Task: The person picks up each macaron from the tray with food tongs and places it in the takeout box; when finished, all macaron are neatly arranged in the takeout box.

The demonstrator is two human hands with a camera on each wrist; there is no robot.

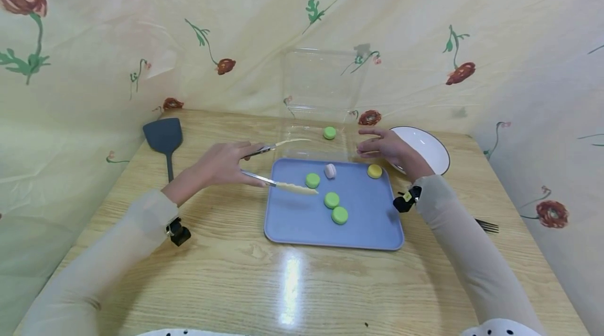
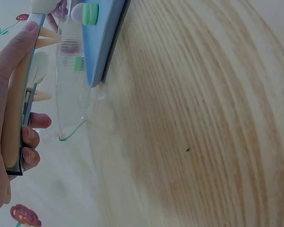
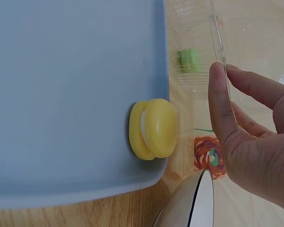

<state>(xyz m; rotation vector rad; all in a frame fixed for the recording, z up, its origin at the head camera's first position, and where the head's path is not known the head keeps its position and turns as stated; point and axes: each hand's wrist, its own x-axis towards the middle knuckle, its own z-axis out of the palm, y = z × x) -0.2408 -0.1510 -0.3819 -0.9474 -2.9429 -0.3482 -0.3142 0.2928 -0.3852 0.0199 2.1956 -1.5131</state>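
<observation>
The left hand point(image 1: 226, 164) holds metal tongs point(image 2: 20, 109) with pale tips, spread apart over the left part of a blue tray point(image 1: 292, 220). On the tray lie several green macarons point(image 1: 339, 215), a pale lilac one point(image 1: 330, 171) standing on edge, and a yellow one point(image 3: 160, 128) near the back right corner. Behind the tray stands a clear plastic box point(image 1: 309, 155) with its lid raised and one green macaron point(image 1: 329, 133) inside. The right hand point(image 3: 255, 127) pinches the box's right wall between thumb and fingers.
A white dark-rimmed bowl point(image 1: 427, 150) stands right of the tray, partly behind the right hand. The black fork point(image 1: 487, 226) lies at the right, partly under the forearm. A dark spatula point(image 1: 163, 136) lies at the back left. Flowered cloth point(image 1: 255, 21) hangs behind the table.
</observation>
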